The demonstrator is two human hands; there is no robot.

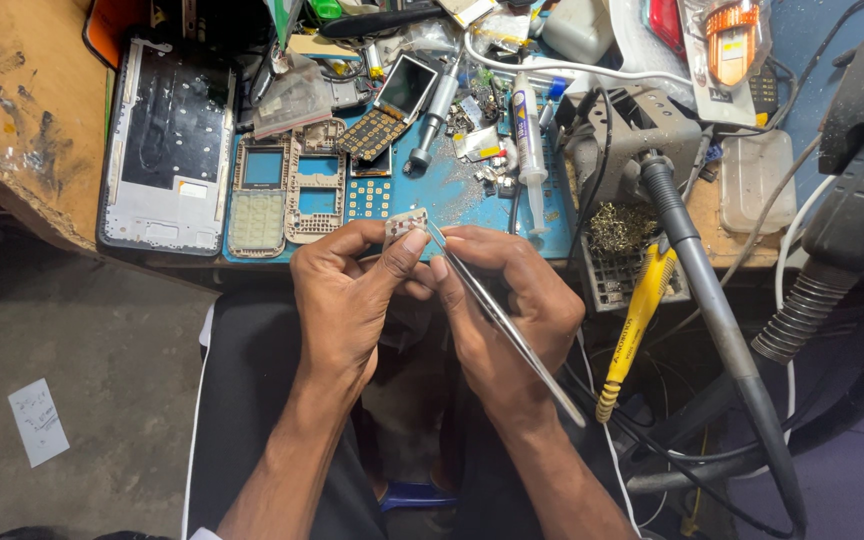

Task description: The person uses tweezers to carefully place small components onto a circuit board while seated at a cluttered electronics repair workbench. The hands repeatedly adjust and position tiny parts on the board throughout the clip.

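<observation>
While pinched by its edges in the left hand (347, 290), small circuit board (405, 224), seemingly light, stiff, fragile, met tweezers (502, 318) gripped from four o'clock by the right hand (512, 300).

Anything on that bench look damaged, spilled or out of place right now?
Yes. The phone housings on the blue mat lie stripped open, with loose bits scattered around them. The left hand pinches a small part while the right hand holds tweezers to it.
</observation>
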